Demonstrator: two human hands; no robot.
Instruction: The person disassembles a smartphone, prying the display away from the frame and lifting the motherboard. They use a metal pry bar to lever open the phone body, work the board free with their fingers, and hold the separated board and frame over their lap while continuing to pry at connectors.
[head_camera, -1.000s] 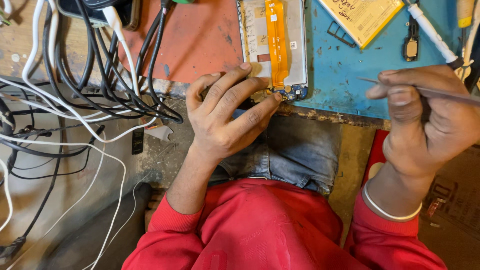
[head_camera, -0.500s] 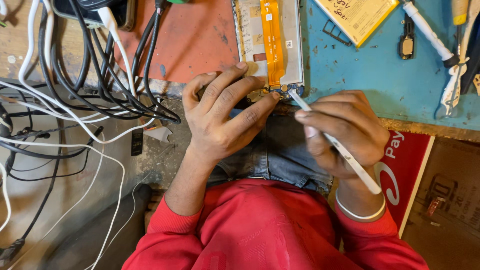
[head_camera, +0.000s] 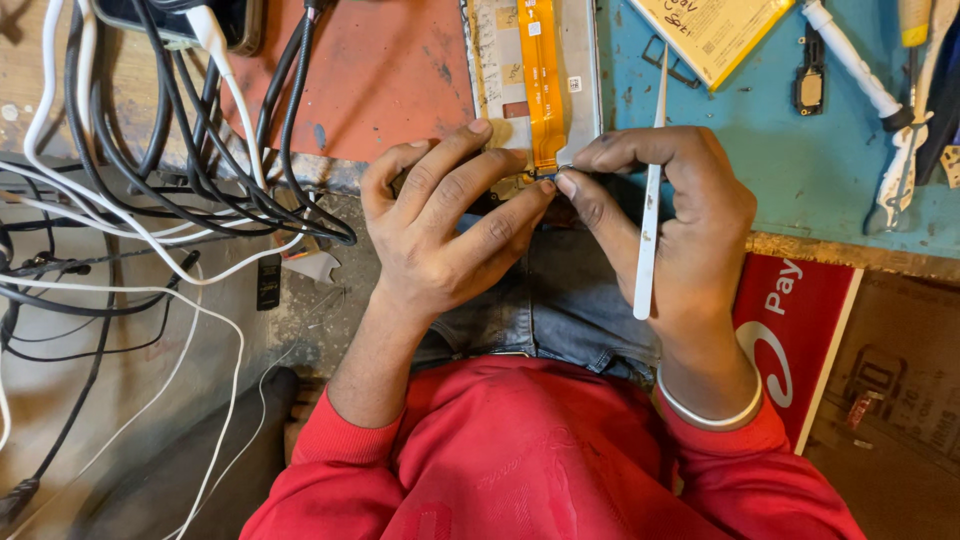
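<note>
My left hand (head_camera: 450, 225) rests at the near end of the one opened phone frame (head_camera: 495, 60), fingers curled and pinching the lower tip of its single orange flex cable (head_camera: 541, 75). My right hand (head_camera: 680, 220) meets it there, thumb and forefinger closed on the same cable end, while one white pair of tweezers (head_camera: 650, 200) lies clamped under the other fingers, tip pointing far. The frame lies across the seam of two mats, one red mat (head_camera: 370, 70) left, one blue mat (head_camera: 780, 150) right. A tangle of black and white cables (head_camera: 150, 170) fills the left. One yellow battery (head_camera: 712, 30) lies far right.
</note>
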